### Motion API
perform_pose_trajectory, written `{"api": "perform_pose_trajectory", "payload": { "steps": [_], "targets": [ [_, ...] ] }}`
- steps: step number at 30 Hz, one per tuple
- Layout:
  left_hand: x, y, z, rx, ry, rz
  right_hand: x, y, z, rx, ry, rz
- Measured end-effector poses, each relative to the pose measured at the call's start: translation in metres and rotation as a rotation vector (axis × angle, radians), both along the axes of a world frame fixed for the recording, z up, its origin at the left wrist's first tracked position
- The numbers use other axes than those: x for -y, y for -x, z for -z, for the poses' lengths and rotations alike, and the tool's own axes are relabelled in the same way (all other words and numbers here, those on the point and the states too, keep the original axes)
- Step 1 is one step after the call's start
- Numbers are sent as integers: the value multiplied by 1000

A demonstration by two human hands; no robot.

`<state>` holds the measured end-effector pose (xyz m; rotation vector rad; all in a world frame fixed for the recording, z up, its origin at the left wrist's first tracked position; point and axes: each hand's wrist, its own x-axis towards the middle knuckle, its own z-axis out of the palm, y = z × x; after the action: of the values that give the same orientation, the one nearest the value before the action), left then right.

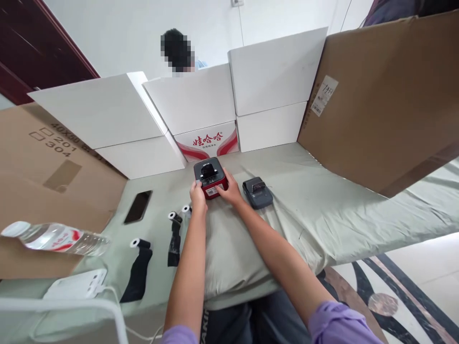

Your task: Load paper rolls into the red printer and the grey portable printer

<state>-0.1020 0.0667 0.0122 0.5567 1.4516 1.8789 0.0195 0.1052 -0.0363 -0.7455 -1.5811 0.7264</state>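
Both my hands hold a small red-and-black printer (210,173) on the bed-like surface, one at each side. My left hand (198,197) is closed on its left front corner. My right hand (230,189) wraps its right side, the thumb on the front by a white label. A black strip lies on its dark top. Just right of my right hand sits a dark grey portable printer (257,193) with a black strip on top. Near my left forearm lie rolls of black paper (174,239), partly unrolled; another small roll (186,210) is partly hidden by my arm.
A phone (138,207), a third black roll (138,270), a water bottle (60,238) and a white power strip (77,284) lie left. White boxes (201,102) wall the back, cardboard boxes (383,100) the sides. A person (177,52) is behind them.
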Motion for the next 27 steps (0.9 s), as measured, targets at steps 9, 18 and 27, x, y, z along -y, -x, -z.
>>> {"api": "perform_pose_trajectory", "payload": {
  "steps": [9,18,27],
  "targets": [
    [-18,18,-24,-366,268,86,-2,16,-2,79,150,28],
    [41,-115,-16,-869,-158,23,39,-122,-100,-248,45,96],
    [18,-123,54,-789,60,343,6,-145,-8,-439,580,44]
  ]
}}
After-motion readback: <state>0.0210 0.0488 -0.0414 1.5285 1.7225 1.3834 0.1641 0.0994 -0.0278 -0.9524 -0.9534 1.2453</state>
